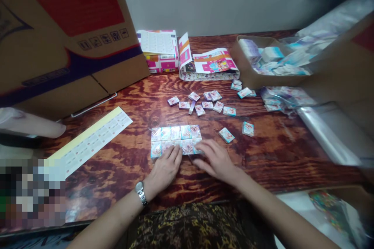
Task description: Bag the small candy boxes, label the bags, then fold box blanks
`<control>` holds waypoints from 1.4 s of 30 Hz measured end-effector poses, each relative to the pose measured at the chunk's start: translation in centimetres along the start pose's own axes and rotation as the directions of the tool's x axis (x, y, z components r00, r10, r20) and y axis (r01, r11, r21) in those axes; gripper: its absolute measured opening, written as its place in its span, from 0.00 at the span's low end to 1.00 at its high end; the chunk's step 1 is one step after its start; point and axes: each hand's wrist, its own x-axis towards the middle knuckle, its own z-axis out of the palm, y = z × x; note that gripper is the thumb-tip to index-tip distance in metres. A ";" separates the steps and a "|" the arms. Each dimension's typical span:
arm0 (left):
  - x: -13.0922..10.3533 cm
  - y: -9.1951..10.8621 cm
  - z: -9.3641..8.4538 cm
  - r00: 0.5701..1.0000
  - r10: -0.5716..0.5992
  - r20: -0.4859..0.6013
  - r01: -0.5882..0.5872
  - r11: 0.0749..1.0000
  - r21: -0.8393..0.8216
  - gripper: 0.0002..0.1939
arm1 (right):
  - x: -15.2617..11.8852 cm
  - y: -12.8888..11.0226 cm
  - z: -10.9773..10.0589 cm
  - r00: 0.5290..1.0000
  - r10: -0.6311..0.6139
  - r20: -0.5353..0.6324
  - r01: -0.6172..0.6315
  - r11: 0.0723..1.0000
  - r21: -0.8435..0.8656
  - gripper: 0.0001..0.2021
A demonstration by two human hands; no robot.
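A flat block of small boxes (175,132), set in two rows, lies on the table in front of me. Shiny clear film seems to cover it. My left hand (165,165), with a metal watch on the wrist, rests its outstretched fingers on the block's near edge. At the block's right end, my right hand (217,161) touches the corner with its fingertips, thumb held apart from them. Two loose small boxes, one (226,135) closer and one (248,128) farther right, lie beyond my right hand. Several more small boxes (200,109) are scattered behind the block.
A large carton (70,62) stands at the left, near a label sheet (99,136). Folded printed packaging (210,62) and a pink-white pack (160,62) sit against the wall. An open carton (248,66) of small boxes stands back right, with clear film (327,136) closer.
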 end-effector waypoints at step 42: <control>2.3 2.3 -0.6 0.999 -0.025 -0.043 0.033 0.983 0.181 0.39 | -1.0 4.3 4.4 0.664 0.737 -0.124 -0.676 0.663 0.323 0.13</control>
